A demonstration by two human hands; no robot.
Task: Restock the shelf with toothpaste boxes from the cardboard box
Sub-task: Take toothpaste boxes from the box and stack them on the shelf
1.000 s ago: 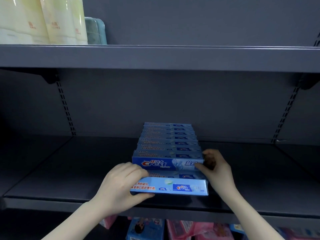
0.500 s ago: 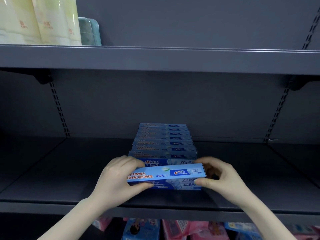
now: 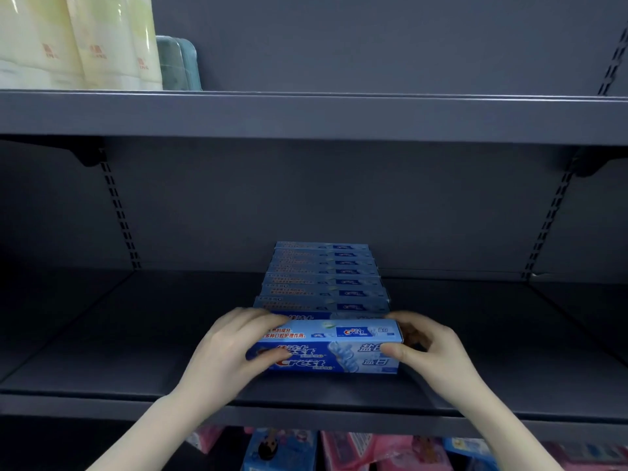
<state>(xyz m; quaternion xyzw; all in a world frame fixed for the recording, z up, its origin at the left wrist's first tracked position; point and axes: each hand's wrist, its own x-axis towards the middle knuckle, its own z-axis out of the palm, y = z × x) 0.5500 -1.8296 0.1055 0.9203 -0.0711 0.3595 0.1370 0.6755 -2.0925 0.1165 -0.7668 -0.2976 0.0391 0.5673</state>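
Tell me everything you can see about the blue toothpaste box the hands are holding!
The front toothpaste box is long, light blue, seemingly glossy cardboard, with a Crest logo and Chinese writing. It stands on its long edge at the front of a row of matching boxes on the dark grey shelf. The left hand grips its left end, the right hand its right end.

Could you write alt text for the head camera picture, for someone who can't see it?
Two hands, left hand and right hand, hold a blue Crest toothpaste box at the front of a row of matching boxes on a dark grey shelf.
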